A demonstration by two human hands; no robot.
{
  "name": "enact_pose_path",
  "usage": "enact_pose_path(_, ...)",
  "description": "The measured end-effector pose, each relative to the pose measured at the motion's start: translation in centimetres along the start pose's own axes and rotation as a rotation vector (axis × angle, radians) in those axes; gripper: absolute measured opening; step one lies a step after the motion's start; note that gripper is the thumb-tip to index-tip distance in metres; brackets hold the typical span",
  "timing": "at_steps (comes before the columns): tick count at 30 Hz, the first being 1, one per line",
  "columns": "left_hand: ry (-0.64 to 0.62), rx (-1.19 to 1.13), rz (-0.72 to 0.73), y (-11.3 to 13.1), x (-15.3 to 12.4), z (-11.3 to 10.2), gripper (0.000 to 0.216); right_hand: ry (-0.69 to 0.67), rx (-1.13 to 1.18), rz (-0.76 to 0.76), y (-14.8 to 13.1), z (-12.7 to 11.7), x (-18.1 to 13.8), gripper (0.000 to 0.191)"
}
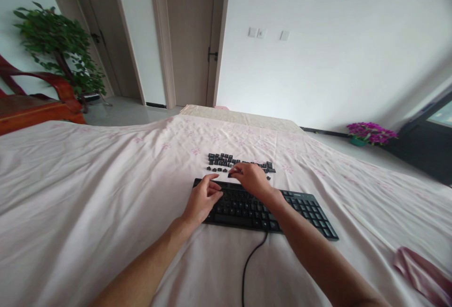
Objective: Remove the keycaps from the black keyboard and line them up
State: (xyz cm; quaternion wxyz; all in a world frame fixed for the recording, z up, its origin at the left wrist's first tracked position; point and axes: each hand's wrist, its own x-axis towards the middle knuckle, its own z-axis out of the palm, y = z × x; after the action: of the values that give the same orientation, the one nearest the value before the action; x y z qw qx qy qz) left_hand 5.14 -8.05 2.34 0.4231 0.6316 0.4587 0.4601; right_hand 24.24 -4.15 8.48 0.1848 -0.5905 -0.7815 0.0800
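Observation:
A black keyboard [243, 206] lies on a pale flowered cloth, with some of its keys gone from the upper middle part. Over its left end hovers my left hand [200, 199], thumb and fingers curved and apart, nothing between them. My right hand [252, 180] reaches across the keyboard to its far side. Its thumb and forefinger pinch a small black keycap [230, 175] at the near side of the loose keycaps [221, 161]. Those lie in rough rows beyond the keyboard, and my right hand hides some of them.
A black cable [247, 260] runs from the keyboard toward me. The cloth [148, 189] has folds and covers the wide surface. A pink satin cloth [420, 269] lies at the right. Beyond are a wooden chair [42, 95], a leafy plant [56, 38] and purple flowers [370, 132].

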Motion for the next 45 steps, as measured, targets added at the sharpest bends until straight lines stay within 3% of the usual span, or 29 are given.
enact_pose_path(4,-0.015,0.038,0.017,-0.1,-0.1,0.1,0.042,0.041,-0.098,0.225,3.5,-0.3,5.2,0.018)
enact_pose_path(9,-0.037,0.066,0.011,0.0,-0.1,0.1,0.034,-0.001,-0.142,0.280,5.9,0.8,9.1,0.017)
enact_pose_path(22,-0.048,0.109,0.009,0.4,0.0,0.1,0.028,-0.083,-0.187,0.290,7.0,2.8,11.0,0.019)
enact_pose_path(28,-0.042,0.118,0.028,0.5,-0.1,0.0,0.026,-0.059,-0.180,0.280,5.9,1.9,10.1,0.022)
enact_pose_path(32,-0.048,0.119,0.044,0.4,-0.1,0.0,0.025,-0.004,-0.154,0.238,4.4,-0.4,8.8,0.040)
enact_pose_path(36,-0.046,0.135,0.065,0.1,-0.1,0.1,0.024,0.036,-0.036,0.016,2.3,-3.5,5.8,0.055)
enact_pose_path(39,-0.061,0.156,0.079,0.1,-0.2,0.2,0.025,0.079,0.092,-0.117,0.9,-4.8,2.2,0.053)
enact_pose_path(45,-0.179,0.287,0.138,1.3,-1.0,0.8,0.034,-0.094,0.572,0.023,0.0,-2.9,-3.6,0.036)
